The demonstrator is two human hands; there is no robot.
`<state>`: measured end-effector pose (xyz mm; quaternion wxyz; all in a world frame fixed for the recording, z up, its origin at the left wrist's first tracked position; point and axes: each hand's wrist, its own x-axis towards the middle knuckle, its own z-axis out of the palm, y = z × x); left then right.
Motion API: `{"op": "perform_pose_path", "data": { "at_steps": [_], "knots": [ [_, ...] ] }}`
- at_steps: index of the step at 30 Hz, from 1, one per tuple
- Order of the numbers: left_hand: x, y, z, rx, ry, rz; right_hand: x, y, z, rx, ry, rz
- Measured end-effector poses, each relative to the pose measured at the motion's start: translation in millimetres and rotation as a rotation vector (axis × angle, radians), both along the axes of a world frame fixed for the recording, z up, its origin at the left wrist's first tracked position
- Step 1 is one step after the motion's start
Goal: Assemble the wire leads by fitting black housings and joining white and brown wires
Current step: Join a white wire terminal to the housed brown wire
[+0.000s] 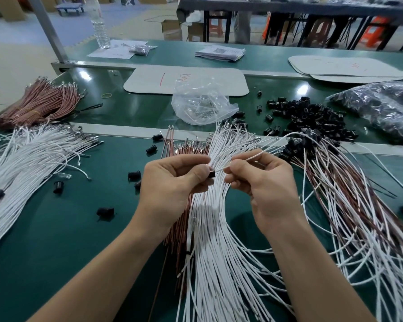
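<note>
My left hand (172,182) pinches a small black housing (211,174) between thumb and fingers. My right hand (263,184) pinches a white wire (249,158) whose end meets the housing. Both hands hover over a fan of loose white wires (209,240) lying on the green table. A bundle of brown wires (184,219) lies partly under the white ones, below my left hand. On the right spreads a pile of joined white and brown leads (349,194) with black housings at their far ends.
A heap of black housings (312,117) and a dark bag (382,105) sit at the back right. A clear plastic bag (203,103) lies behind the wires. More white wires (28,154) and a tied brown bundle (40,103) lie left. Stray housings (105,211) dot the table.
</note>
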<state>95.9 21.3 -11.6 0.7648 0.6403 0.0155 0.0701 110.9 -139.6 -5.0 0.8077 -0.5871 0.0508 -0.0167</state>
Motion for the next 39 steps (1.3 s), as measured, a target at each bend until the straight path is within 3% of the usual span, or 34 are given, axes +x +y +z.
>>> {"op": "perform_pose_path", "data": {
  "at_steps": [16,21,25,31,39],
  "knots": [
    [1,1,-8,0.068,-0.097,-0.012,-2,12,-5,-0.14,-0.035,0.153],
    [6,1,-9,0.098,-0.084,-0.178,2,4,-3,-0.166,-0.057,0.147],
    [6,-1,-10,0.202,-0.045,-0.153,9,-5,-3,-0.051,0.06,0.043],
    [7,8,-7,0.166,-0.069,-0.003,10,-17,0,0.298,0.149,0.054],
    [6,15,1,0.312,-0.087,0.091,11,-24,3,0.2,0.17,0.168]
  ]
}}
